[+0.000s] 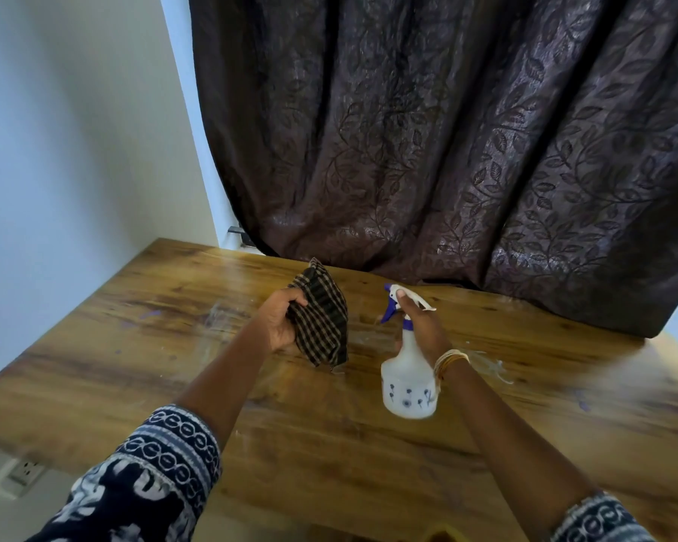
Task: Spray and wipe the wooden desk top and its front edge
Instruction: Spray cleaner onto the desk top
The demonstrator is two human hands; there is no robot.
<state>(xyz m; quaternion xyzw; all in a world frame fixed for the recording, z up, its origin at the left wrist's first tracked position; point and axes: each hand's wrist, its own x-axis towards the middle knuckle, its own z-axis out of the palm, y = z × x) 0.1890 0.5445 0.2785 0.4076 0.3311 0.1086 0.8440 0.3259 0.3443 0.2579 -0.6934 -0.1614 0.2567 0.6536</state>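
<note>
Gripping a checked cloth, left fingers hover above the desk; right fingers clutch the spray bottle.

A home room: leaf-patterned curtain behind a wooden desk.

Dark brown curtain with a leafy pattern hangs behind the desk, plain pale wall on the left, and a wall outlet down low.
</note>
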